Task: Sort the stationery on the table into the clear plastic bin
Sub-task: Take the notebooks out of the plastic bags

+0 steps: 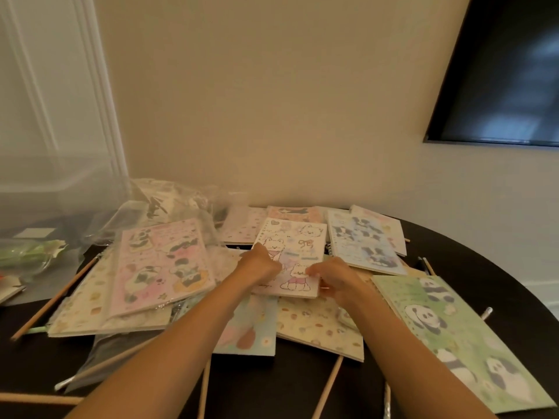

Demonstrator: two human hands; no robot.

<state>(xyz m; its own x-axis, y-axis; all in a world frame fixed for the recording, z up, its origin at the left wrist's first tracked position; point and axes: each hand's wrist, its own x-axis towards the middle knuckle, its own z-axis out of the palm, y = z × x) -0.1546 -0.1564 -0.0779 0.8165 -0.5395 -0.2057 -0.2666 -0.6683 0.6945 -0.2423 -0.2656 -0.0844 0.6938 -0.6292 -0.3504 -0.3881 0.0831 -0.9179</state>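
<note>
Several illustrated notebooks lie heaped on a dark round table point(472, 267). In the middle sits a white notebook with cat drawings point(298, 243). My left hand point(258, 264) grips its left edge and my right hand point(329, 278) pinches its lower right corner. A pink panda notebook point(163, 264) lies to the left, a green panda notebook point(453, 334) to the right, a blue one point(360, 240) behind. The clear plastic bin point(51, 195) stands at the far left with a few items inside.
Wooden pencils point(51, 300) lie scattered around and under the notebooks, some at the front edge point(328, 385). Crumpled clear plastic bags point(169, 201) sit behind the pile by the wall. A dark screen point(508, 71) hangs on the wall at the right.
</note>
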